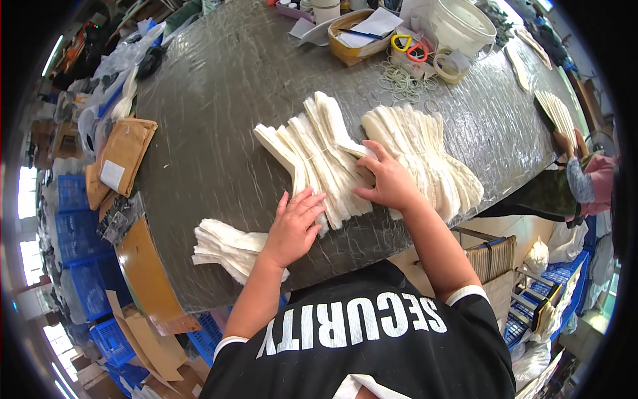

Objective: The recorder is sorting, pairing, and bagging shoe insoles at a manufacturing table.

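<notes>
A bundle of stacked cream, fleecy strips (318, 156), drawn in at its middle by a thin band, lies on the table in front of me. My left hand (292, 226) rests at its near left end with the fingers spread and nothing held. On the bundle's right side sits my right hand (391, 181), thumb and fingers apart, touching its edge. Close beyond that hand is a second cream bundle (425, 153), also narrow at the waist. A smaller bundle (229, 245) lies by my left forearm, which partly covers it.
Along the table's (212, 86) far side stand a box with papers (359, 43), scissors (413, 48), rubber bands (402, 83), a tape roll (452, 66) and a white bucket (465, 26). Brown packages (126, 156) are at the left edge. A co-worker's hands (568, 141) hold fanned pale pieces (555, 113) at right.
</notes>
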`<action>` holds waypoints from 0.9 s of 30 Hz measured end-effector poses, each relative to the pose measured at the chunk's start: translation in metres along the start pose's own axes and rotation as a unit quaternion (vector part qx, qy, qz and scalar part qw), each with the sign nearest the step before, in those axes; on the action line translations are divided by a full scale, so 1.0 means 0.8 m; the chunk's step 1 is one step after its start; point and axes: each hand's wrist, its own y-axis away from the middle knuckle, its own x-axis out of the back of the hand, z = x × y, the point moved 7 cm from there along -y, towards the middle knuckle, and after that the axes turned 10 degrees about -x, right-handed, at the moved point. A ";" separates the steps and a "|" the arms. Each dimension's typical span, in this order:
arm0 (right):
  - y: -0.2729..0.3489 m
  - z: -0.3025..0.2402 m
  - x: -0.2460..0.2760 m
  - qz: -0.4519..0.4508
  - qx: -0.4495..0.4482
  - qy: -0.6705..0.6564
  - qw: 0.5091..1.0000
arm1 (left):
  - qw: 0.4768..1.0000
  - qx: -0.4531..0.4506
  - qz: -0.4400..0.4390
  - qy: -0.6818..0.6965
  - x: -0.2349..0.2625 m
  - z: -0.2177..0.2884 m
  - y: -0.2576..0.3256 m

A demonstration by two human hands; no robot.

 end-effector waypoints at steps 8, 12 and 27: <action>0.002 -0.003 -0.003 -0.017 -0.004 0.030 0.999 | 0.997 0.006 0.035 0.073 0.002 -0.007 0.003; 0.004 -0.003 -0.008 -0.030 -0.006 -0.003 1.000 | 0.967 0.003 0.145 0.211 0.006 -0.025 0.015; 0.028 -0.032 -0.042 0.041 -0.083 0.100 0.991 | 0.818 0.101 0.331 0.459 0.000 -0.066 0.056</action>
